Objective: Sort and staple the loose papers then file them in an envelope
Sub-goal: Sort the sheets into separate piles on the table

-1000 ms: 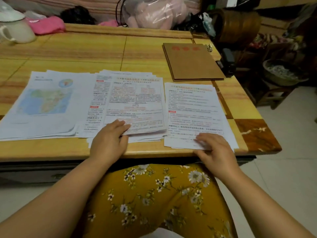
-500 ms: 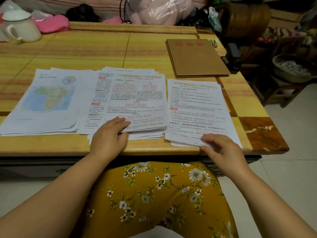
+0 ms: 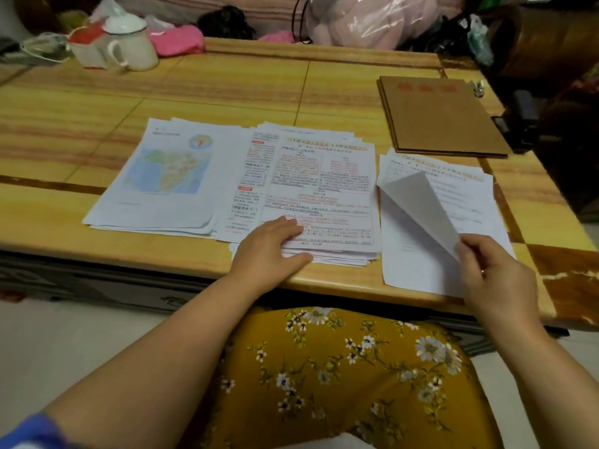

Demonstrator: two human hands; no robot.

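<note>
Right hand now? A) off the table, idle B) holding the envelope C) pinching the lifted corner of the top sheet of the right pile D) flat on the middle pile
C: the right hand pinches the near corner of the top sheet of the right pile, curled up to show its blank back; the left hand lies flat on the middle pile.

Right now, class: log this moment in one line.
left hand: flat on middle pile | right hand: pinching lifted sheet | envelope: untouched

The wooden counter (image 3: 227, 85) carries three paper stacks (image 3: 317, 189), a brown envelope (image 3: 437, 121), a black stapler (image 3: 522, 118) and a white mug (image 3: 133, 47)
</note>
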